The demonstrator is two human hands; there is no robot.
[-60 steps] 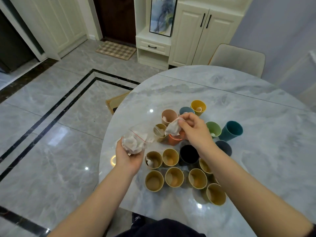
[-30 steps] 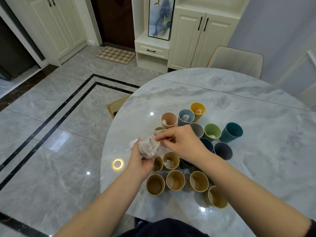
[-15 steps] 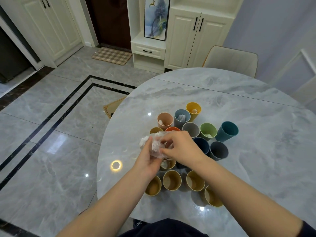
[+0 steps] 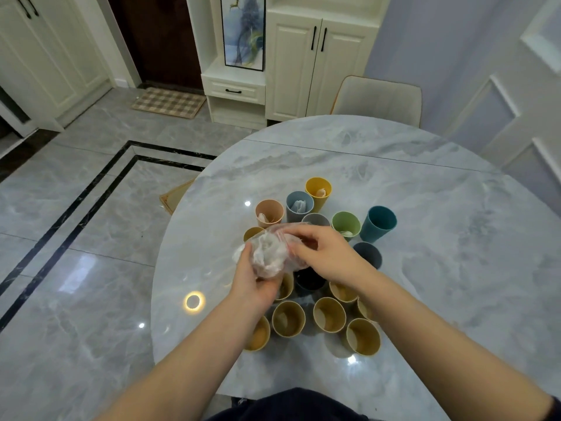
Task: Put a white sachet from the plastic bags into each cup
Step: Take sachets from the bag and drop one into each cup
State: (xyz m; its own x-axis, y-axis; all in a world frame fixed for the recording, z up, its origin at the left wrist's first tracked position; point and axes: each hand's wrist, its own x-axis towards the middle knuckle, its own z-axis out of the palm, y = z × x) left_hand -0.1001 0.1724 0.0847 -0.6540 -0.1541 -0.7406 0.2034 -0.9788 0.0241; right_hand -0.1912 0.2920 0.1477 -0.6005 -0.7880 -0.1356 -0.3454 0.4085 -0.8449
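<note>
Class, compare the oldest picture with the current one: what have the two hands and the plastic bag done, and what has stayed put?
The right hand, which held a white sachet over the cups two seconds ago, has come back to the plastic bag and reaches into its mouth. The left hand keeps its grip on the bag, now raised over the cups. The cups stay in place on the table, as do the blue-grey cup and its sachet.

Grey marble floor — cream cabinets, pale chair, checked doormat.
</note>
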